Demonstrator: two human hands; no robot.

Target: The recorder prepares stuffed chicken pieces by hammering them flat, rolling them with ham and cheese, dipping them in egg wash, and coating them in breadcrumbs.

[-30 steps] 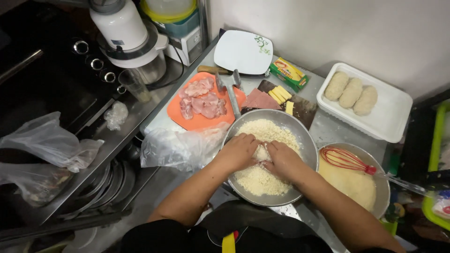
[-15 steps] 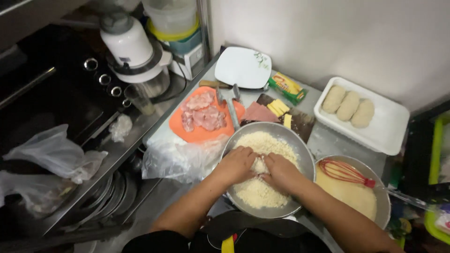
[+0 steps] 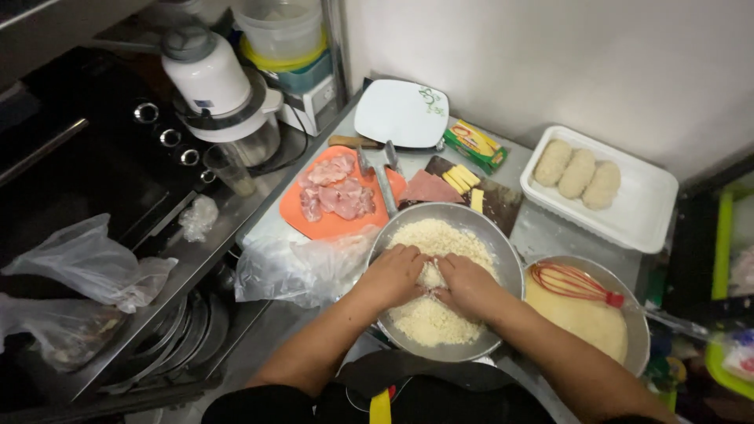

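Both hands, left (image 3: 395, 275) and right (image 3: 469, 284), cupped closed around a soft, crumbly breaded piece (image 3: 430, 275) mid-bowl (image 3: 503, 250); likely fragile, support underneath.

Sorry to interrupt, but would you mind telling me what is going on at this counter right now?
A person has both hands in a round metal pan of pale breadcrumbs. The left hand and right hand are pressed together over a crumb-covered piece at the middle. Beside the pan, a bowl of pale batter holds a red whisk. Three breaded pieces lie on a white tray. An orange board carries raw meat.
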